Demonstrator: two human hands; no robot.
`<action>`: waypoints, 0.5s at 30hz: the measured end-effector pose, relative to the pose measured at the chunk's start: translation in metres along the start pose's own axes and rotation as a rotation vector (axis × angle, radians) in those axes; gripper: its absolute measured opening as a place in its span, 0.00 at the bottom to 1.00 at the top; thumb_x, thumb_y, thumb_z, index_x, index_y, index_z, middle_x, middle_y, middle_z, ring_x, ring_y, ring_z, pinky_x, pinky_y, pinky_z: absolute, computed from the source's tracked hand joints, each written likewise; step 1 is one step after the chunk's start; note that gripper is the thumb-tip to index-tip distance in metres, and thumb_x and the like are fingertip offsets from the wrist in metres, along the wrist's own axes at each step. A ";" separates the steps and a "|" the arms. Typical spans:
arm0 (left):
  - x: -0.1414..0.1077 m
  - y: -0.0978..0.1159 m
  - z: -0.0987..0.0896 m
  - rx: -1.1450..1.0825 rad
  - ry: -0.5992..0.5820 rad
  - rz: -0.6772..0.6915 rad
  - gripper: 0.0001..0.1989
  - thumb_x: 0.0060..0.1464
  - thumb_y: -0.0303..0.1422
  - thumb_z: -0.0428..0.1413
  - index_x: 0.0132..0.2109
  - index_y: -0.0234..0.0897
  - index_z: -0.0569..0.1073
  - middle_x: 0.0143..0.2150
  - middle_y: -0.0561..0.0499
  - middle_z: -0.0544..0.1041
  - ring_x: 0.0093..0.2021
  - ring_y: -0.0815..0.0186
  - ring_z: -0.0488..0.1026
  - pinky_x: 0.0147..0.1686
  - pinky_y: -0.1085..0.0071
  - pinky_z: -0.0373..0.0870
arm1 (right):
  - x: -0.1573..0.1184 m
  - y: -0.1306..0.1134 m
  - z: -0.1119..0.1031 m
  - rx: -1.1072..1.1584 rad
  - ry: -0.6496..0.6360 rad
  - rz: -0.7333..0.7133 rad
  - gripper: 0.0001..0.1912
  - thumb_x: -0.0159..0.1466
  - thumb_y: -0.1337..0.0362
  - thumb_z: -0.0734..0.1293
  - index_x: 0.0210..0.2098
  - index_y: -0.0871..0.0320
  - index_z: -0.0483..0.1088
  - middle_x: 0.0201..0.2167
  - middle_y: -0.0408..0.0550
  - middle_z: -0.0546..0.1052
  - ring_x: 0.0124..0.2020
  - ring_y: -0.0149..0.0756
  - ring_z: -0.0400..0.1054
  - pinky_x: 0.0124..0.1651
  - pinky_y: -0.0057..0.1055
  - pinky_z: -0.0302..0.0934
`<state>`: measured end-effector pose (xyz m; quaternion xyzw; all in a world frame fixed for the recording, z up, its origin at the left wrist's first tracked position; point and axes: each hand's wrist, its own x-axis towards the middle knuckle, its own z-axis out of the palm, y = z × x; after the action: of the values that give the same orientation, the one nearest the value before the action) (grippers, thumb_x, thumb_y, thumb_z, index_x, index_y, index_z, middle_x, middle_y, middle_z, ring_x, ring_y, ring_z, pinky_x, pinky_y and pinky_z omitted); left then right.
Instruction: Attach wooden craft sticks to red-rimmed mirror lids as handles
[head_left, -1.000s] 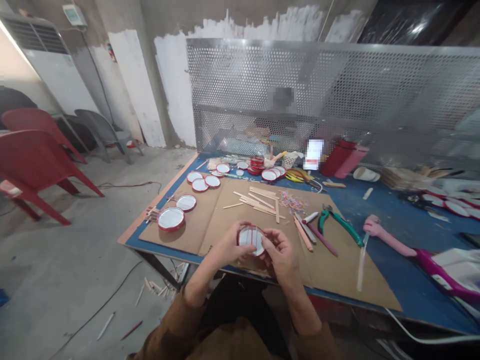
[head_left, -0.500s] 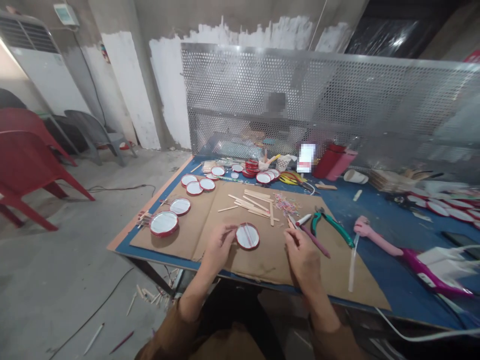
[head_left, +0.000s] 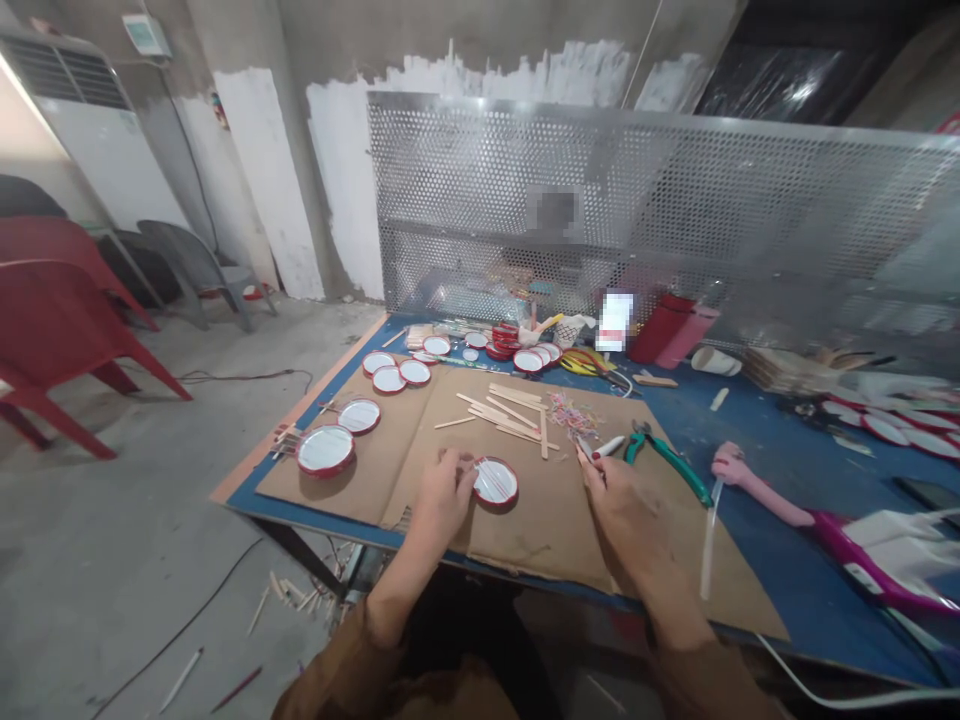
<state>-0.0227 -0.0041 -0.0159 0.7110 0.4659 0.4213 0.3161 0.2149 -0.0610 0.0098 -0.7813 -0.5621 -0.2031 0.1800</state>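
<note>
My left hand [head_left: 448, 492] pinches the left rim of a round, red-rimmed white lid [head_left: 496, 483], with thin bands running across its face. The lid is slightly tilted above the brown cardboard [head_left: 536, 545]. My right hand [head_left: 630, 505] is closed around a slim tool [head_left: 583, 446] with a greyish tip; the hand hides most of it, so its kind is unclear. A white pen-like piece [head_left: 609, 447] pokes out beside those fingers. Ahead lie wooden craft sticks [head_left: 510, 415] and a heap of small coloured bands [head_left: 574, 412]. Green-handled pliers [head_left: 671, 462] rest right of my right hand.
At left are a large banded lid [head_left: 325, 452] with sticks attached and a smaller one [head_left: 358, 415]. More lids [head_left: 388, 379] lie behind. A pink-and-purple glue gun [head_left: 787, 500] lies right. A perforated metal screen [head_left: 480, 200] stands behind the blue table [head_left: 697, 400].
My right hand has moved right and now covers the maroon stick that showed beside it. The lid has tilted in my left hand and shifted slightly. The view has moved a little.
</note>
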 end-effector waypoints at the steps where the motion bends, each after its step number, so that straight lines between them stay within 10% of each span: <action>1: 0.002 0.000 0.000 0.023 -0.004 -0.009 0.06 0.56 0.27 0.51 0.41 0.33 0.70 0.43 0.43 0.69 0.36 0.66 0.71 0.40 0.66 0.70 | -0.003 -0.001 0.005 -0.060 -0.001 0.016 0.21 0.68 0.55 0.54 0.29 0.59 0.71 0.27 0.52 0.75 0.25 0.35 0.66 0.27 0.31 0.45; 15: 0.014 0.033 0.001 0.561 -0.170 -0.092 0.11 0.59 0.36 0.51 0.42 0.32 0.73 0.44 0.42 0.72 0.43 0.59 0.71 0.43 0.66 0.65 | -0.012 -0.013 0.010 -0.096 0.087 -0.196 0.18 0.67 0.57 0.56 0.26 0.58 0.68 0.25 0.50 0.74 0.28 0.36 0.67 0.29 0.30 0.50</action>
<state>-0.0053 -0.0028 0.0155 0.7815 0.5678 0.2001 0.1639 0.2004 -0.0617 -0.0043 -0.7209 -0.6170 -0.2800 0.1459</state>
